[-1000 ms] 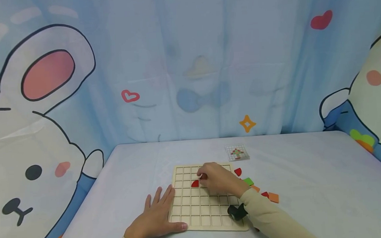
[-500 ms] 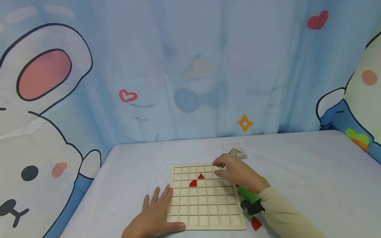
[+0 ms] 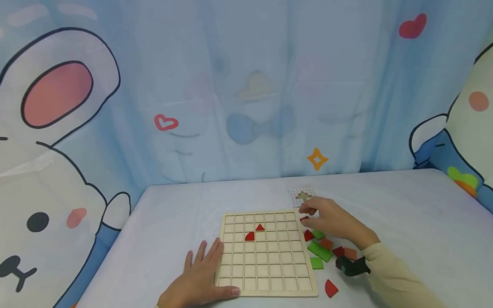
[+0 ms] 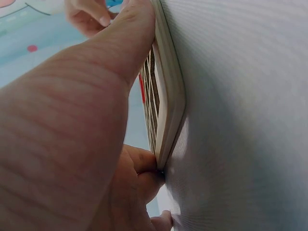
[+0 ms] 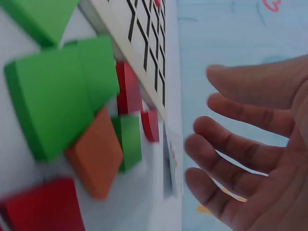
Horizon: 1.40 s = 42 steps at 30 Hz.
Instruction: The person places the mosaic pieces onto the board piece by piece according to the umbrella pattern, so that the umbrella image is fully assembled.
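At far left, a printed white rabbit (image 3: 38, 200) is seen on the blue curtain (image 3: 193, 60) behind the bench (image 3: 174, 212). The left grip (image 3: 198, 278) is laid against the left side of the grid board (image 3: 277, 283), its fingers straight and spread, its thumb set at the near edge; the board lies flat, just to its right. On the board, a red quarter-round (image 3: 249, 237) is seated in one square and a red triangle (image 3: 260, 228) in the square diagonally beyond it; both are set well apart from either grip. Past the board's far right corner, a pattern card (image 3: 299, 196) is partly covered, in the head view, by the right grip (image 3: 329, 218). That grip is raised with relaxed, parted fingers; nothing is held. Loose pieces are scattered along the board's right side: a red piece (image 3: 304, 218) is seen at the right fingertips, contact being unclear; green blocks (image 3: 321, 251), orange blocks (image 3: 350, 253) and a red wedge (image 3: 331, 288) are found nearer the person.
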Tool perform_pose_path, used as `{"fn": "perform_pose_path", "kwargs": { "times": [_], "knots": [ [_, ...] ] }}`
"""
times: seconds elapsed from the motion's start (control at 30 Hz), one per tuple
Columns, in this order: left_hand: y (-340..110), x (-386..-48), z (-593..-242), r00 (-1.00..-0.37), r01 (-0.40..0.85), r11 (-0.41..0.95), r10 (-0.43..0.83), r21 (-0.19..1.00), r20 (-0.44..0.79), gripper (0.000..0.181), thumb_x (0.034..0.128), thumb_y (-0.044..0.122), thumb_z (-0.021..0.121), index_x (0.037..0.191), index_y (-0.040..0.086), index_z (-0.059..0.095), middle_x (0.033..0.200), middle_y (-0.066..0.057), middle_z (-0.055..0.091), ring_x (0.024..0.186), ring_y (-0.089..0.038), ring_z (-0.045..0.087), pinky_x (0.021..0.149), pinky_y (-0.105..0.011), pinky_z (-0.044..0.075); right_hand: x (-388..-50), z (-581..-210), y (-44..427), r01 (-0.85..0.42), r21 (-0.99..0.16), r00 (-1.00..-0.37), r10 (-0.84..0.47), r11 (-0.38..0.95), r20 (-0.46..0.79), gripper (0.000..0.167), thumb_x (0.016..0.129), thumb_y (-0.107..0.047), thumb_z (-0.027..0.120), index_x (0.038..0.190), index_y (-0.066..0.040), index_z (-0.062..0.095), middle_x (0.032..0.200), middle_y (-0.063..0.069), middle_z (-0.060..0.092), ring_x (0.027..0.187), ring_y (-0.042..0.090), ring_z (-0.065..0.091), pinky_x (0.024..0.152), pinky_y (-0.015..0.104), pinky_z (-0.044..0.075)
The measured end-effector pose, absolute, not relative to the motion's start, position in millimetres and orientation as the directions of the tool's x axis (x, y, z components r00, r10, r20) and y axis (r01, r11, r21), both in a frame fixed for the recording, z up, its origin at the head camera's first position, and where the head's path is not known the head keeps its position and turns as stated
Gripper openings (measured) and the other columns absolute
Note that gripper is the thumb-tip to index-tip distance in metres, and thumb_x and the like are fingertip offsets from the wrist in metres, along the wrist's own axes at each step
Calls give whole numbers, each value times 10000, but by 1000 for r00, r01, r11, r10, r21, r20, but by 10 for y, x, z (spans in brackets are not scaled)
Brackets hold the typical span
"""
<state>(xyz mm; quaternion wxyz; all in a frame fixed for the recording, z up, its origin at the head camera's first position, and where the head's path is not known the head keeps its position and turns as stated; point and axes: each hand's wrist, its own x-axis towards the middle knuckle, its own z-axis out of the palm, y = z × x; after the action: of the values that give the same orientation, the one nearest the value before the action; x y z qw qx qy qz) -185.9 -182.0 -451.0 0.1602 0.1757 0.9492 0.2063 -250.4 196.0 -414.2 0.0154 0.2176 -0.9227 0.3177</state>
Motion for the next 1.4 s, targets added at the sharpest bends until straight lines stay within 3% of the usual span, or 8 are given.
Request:
{"fn": "perform_pose_path", "kwargs": {
  "times": [0.2,0.53,0.87,1.07,1.4],
  "knots": [
    [-1816,-1846,-4497,-888,259,851,396,457,-235,1271,815,770,777,1700,31,242,1786,-123,141,1621,-462,15,1219,-729,-36,-2486,-4115,2102,-372,-578,-912,-403,727,79,179,940,-96,791,1094,-20,741,1005,21,659,939,233,586,831,439,553],
    [-1823,-1852,-4485,-885,260,853,398,452,-241,1268,819,763,779,1705,38,232,1787,-114,138,1623,-455,3,1222,-721,-41,-2484,-4260,2197,-202,-603,-934,-337,771,-117,225,879,-68,840,1083,-69,746,1065,31,638,999,245,583,907,469,575],
    [-1797,-1840,-4476,-891,255,860,386,441,-238,1264,819,751,790,1699,27,243,1784,-131,145,1622,-459,14,1220,-727,-35,-2488,-4324,2209,-250,-606,-920,-380,755,-93,213,873,-15,820,985,-96,659,987,29,577,942,232,546,838,408,541],
    [-1817,-1826,-4500,-890,264,856,394,443,-229,1253,823,743,790,1696,22,251,1784,-121,154,1621,-460,30,1219,-733,-15,-2478,-4335,2219,-265,-624,-923,-381,735,-57,193,851,42,727,942,-94,625,875,12,568,839,203,541,744,369,502],
    [-1828,-1817,-4495,-884,298,847,419,440,-208,1243,844,732,780,1693,5,237,1779,-148,152,1614,-483,35,1209,-749,-1,-2490,-4293,2276,-245,-662,-944,-331,708,-4,128,942,44,685,930,-79,654,890,18,616,851,217,572,750,386,539]
  ]
}}
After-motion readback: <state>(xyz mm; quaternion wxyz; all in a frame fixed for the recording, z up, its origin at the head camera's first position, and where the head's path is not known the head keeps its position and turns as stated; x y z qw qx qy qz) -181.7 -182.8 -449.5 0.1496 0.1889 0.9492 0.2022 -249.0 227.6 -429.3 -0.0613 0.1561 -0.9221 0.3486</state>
